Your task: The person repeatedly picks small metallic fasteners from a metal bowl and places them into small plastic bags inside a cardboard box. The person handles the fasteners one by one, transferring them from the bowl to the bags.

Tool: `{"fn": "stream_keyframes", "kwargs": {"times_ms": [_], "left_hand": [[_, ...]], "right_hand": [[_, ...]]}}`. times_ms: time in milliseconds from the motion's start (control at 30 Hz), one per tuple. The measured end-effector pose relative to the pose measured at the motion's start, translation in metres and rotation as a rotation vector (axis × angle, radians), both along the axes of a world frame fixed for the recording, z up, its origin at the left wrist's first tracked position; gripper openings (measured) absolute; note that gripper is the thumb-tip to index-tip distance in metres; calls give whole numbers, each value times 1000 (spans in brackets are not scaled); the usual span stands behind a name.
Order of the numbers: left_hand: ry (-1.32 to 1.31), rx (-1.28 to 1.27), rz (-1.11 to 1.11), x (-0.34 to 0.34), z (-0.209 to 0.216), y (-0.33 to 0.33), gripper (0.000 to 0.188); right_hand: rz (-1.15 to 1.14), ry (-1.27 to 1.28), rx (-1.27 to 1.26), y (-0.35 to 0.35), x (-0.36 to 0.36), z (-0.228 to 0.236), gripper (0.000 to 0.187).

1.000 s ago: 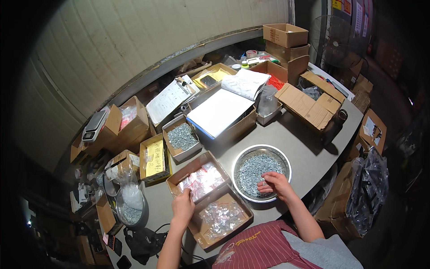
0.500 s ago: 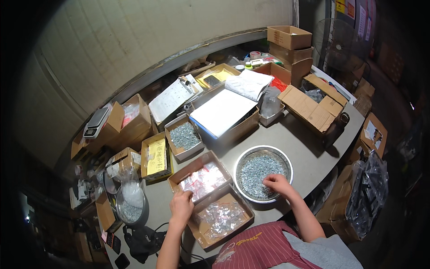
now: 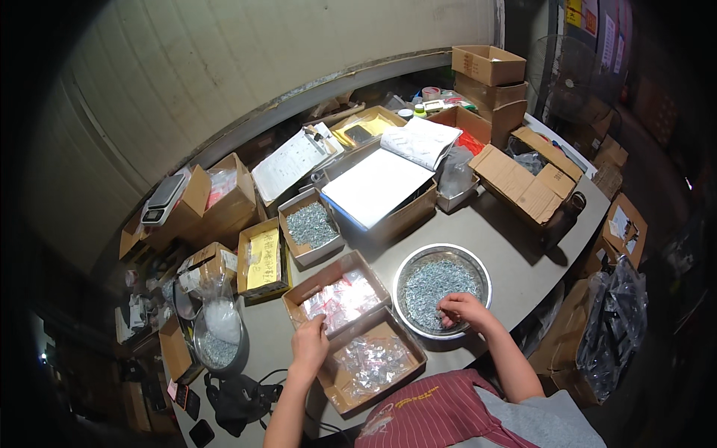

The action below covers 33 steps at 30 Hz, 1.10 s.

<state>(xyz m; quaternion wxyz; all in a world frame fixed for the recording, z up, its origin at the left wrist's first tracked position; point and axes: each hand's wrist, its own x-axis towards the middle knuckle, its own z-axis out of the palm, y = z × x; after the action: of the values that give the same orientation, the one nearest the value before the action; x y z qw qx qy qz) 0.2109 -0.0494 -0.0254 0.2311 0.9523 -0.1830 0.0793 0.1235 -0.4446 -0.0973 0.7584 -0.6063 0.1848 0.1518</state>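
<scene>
Reaching right hand [image 3: 466, 308] into bowl [image 3: 484, 273] by near-right edge of table [image 3: 459, 224], metal parts [image 3: 435, 282] just left of curled fingers; placing left hand [image 3: 309, 346] farther off, at bag box [image 3: 321, 281]; can't tell either hold.

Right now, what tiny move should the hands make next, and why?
Probably the right hand should pinch a few small metal fasteners: its bent fingers are down at them in the round metal bowl, while the left hand is at the cardboard box of plastic bags.
</scene>
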Motion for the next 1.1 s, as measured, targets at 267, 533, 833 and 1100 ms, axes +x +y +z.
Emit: {"fn": "stream_keyframes", "kwargs": {"times_ms": [267,533,833,1100], "left_hand": [[-87,-141,-82,2,17,-11,6],[-73,-123,-59,-11,45,-34,16],[-94,-310,-317,-26,33,-81,11],[-120,-224,-311,-47,19,-117,29]], "right_hand": [[-121,-12,382,10,-3,22,34],[-143,-44,493,21,-3,37,35],[-182,-67,510,39,-3,51,27],[-179,-109,549,53,-5,64,24]]}}
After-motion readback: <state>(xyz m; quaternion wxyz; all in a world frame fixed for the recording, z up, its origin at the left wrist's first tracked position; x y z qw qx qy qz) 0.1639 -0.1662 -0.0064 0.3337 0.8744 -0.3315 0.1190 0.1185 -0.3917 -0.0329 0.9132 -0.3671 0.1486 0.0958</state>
